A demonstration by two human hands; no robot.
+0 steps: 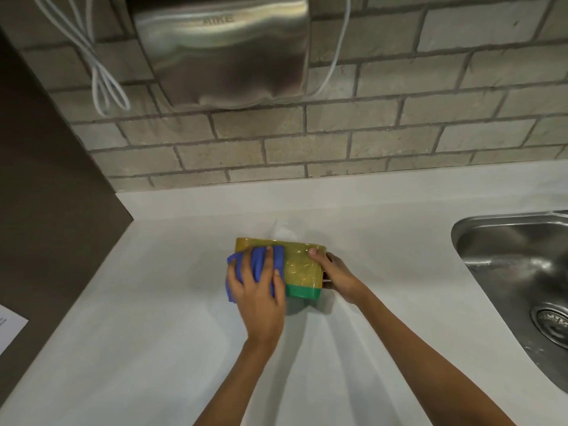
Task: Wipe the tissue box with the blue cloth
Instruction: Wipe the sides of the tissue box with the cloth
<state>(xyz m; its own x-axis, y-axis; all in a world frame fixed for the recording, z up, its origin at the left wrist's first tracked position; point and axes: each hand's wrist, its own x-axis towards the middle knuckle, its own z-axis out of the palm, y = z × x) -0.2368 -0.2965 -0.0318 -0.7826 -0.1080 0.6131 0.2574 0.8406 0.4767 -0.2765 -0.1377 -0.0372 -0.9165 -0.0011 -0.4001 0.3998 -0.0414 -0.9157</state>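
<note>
Lettering on the steel hand dryer (221,50), mounted on the brick wall (399,124) at the far side, read roughly "AIKE"; it was blurred, so the spelling was uncertain. A white cord (101,72) hung looped down the wall to the dryer's left, and another length ran down its right side. A sheet of paper (9,327) lay at the near left edge on the dark surface; a few printed marks showed but were too small to read.

The tissue box (302,269) sat on the white counter (153,302), near the middle, well apart from the steel sink (516,272) on the right. The box was yellow with a green band along its near edge, and its glossy wrap threw glare, so no writing on it could be made out. A white tissue (281,230) stuck up behind its far edge.

The left hand (256,290) was pressed flat, fingers spread, on the blue cloth (278,259), which lay over the left part of the box's top and hung down its left end. The cloth and hand hid that half of the box. The right hand (336,276) gripped the box's right end, thumb on the top edge, fingers out of sight behind the side. Both forearms reached in from the near edge, bare. The sink's drain (553,322) showed at the right edge. Nothing else stood on the counter near the box.
</note>
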